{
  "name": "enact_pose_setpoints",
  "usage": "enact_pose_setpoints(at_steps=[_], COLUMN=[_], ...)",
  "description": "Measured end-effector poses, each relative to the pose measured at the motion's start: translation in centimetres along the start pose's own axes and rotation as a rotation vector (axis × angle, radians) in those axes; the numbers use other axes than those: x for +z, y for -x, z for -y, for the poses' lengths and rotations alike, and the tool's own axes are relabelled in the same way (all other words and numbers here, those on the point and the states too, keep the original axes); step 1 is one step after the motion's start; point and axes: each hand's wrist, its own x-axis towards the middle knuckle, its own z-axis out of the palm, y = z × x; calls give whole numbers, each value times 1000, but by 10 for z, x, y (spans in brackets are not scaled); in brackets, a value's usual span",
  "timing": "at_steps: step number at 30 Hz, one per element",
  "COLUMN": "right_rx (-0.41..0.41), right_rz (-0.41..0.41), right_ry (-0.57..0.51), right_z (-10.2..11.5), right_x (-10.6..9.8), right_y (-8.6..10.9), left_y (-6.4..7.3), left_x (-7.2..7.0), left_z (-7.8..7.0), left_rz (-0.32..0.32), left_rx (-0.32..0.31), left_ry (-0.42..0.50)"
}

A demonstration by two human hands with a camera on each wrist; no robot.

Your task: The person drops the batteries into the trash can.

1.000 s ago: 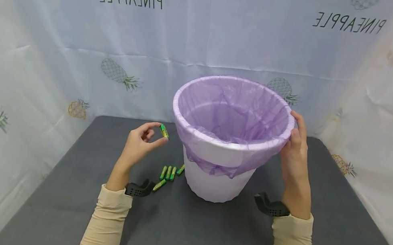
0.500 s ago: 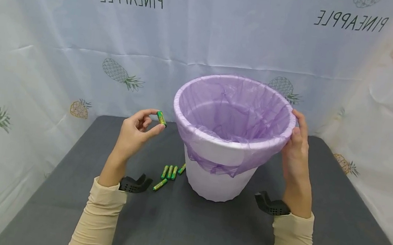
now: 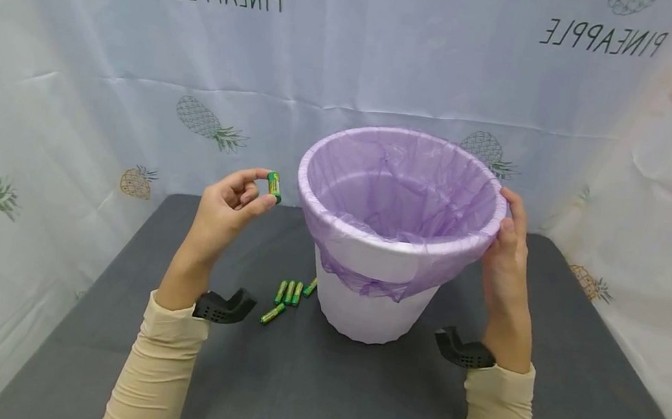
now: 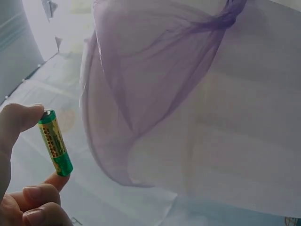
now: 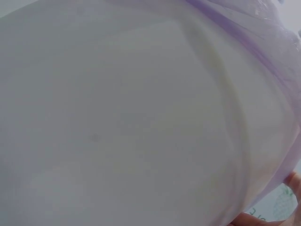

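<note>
Between thumb and index finger, my left hand [image 3: 224, 207] pinches a green and yellow battery [image 3: 274, 187] by its two ends, raised just left of the trash bin's rim. In the left wrist view, that battery [image 4: 55, 142] is slightly tilted, apart from the bin. The white trash bin [image 3: 373, 317] stands upright, lined with a thin purple bag [image 3: 398, 210] folded over its rim. My right hand [image 3: 507, 263] holds the rim at its right side; in the right wrist view, the bin wall [image 5: 117, 117] fills most of the frame and only bits of fingers [image 5: 294, 181] show.
Several matching batteries [image 3: 289, 293] lie on the dark grey table [image 3: 315, 394] at the bin's left foot, one of them partly behind it. A white curtain with pineapple prints [image 3: 305, 47] hangs behind and along both sides.
My left hand has risen and shifted left with the battery, which has turned more upright. The right hand stays at the rim, and the bin and loose batteries have not moved.
</note>
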Motion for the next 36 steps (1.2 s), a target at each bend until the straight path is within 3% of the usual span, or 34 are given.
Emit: enact_pose_setpoints(at_steps=[8, 14, 36], right_rx=[7, 12, -8], right_rz=[33, 75, -80], right_ry=[4, 9, 117], right_z=[1, 3, 4], right_x=[-2, -3, 0], right_y=[1, 1, 3], left_y=[-10, -17, -25], left_x=[16, 26, 36], left_z=[-11, -16, -12], left_rz=[14, 19, 49], left_rx=[17, -5, -77], left_ry=[20, 8, 5])
